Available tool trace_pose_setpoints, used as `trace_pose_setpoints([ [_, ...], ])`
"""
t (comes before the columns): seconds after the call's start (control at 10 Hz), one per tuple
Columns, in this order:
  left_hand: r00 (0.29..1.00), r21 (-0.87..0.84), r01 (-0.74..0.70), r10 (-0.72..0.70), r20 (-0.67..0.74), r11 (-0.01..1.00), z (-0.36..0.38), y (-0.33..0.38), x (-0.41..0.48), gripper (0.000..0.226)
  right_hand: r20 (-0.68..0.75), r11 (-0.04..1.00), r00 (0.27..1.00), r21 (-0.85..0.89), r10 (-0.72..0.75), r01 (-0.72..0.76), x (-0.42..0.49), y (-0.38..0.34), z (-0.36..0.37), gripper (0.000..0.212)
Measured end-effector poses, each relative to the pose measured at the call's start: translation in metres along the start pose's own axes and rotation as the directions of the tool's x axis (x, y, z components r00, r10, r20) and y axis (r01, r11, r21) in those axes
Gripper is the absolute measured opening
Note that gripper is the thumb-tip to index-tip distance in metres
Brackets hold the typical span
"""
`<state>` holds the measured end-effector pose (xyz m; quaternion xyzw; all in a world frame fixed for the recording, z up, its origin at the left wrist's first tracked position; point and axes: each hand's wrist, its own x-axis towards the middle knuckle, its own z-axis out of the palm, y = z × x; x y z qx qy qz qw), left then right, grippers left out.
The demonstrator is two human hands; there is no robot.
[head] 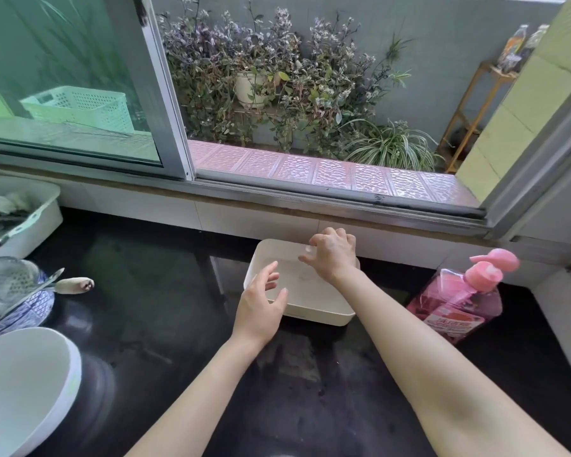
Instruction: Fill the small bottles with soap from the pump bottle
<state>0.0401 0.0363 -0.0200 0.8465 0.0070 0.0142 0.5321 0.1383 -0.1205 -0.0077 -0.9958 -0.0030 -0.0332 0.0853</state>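
One pump bottle (pixel 459 298) stands beside one tray (pixel 317 315); both hands' (pixel 257 308) (pixel 333 255) grip wide, empty.

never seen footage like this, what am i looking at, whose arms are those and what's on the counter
There is no machine here. A camera worn on a person's head looks down at their two bare arms. On the dark counter sits a white tray. The right hand reaches into it, fingers curled around something small and clear; what it is cannot be told. The left hand hovers open at the tray's near edge. A pink pump bottle of soap stands to the right. A white bowl sits at the lower left.
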Motion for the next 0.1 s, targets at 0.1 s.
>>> trace_pose_setpoints([
  [0.1,1.0,0.007,-0.015,0.015,0.01,1.0,0.0011,0.0049,-0.0008,0.051,-0.038,0.998,0.999,0.061,0.02,-0.017,-0.0034,0.0046,-0.0053,0.041],
])
